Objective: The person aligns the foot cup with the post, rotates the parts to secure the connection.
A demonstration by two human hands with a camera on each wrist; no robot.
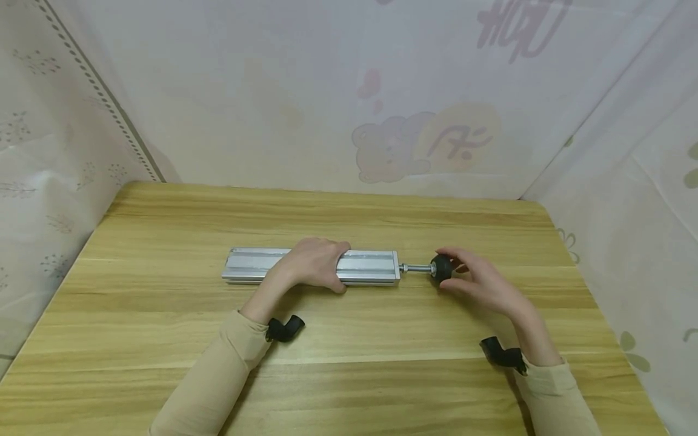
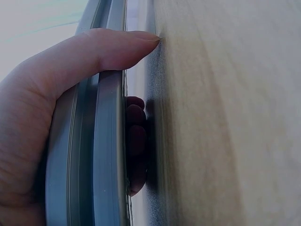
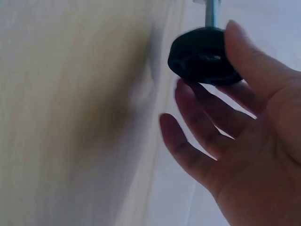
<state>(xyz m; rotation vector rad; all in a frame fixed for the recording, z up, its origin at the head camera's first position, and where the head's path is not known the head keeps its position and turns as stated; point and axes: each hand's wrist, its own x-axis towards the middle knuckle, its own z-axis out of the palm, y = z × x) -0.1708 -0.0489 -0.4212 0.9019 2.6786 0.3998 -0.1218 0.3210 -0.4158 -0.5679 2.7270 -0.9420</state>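
My left hand [image 1: 313, 263] grips a long silver aluminium profile [image 1: 371, 261] across its middle, thumb on the near side and fingertips round the far side. In the left wrist view the fingertips show between the profile [image 2: 106, 155] and the table. From the profile's right end sticks out a threaded rod [image 1: 418, 268] with a nut [image 1: 403, 267] close to the end face. On the rod's outer end sits a round black levelling foot [image 1: 442, 267]. My right hand [image 1: 488, 284] pinches the foot's rim between thumb and fingers; the lower fingers are spread in the right wrist view.
The wood-grain table [image 1: 354, 339] has rounded far corners. A pale printed curtain [image 1: 272, 109] hangs behind it and along both sides. Black camera mounts are on the left wrist [image 1: 285, 329] and the right wrist [image 1: 501, 354].
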